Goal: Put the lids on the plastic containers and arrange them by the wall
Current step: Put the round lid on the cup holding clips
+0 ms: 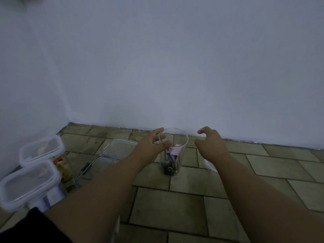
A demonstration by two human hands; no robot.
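Observation:
A tall round clear container (172,155) stands open on the tiled floor close to the wall, with pink paper and dark clips inside. My left hand (150,145) wraps its upper left side, thumb in front and fingers behind the rim. My right hand (209,146) hovers just right of it, fingers curled apart, holding nothing. A white round lid edge (209,166) peeks out on the floor under my right wrist. At the left, two rectangular containers (42,149) (28,185) have lids on them.
Two open clear rectangular tubs (122,146) (98,166) lie left of my left forearm. A jar with orange and green contents (64,169) stands between them and the lidded boxes. The white wall (175,76) meets a side wall at a corner on the left.

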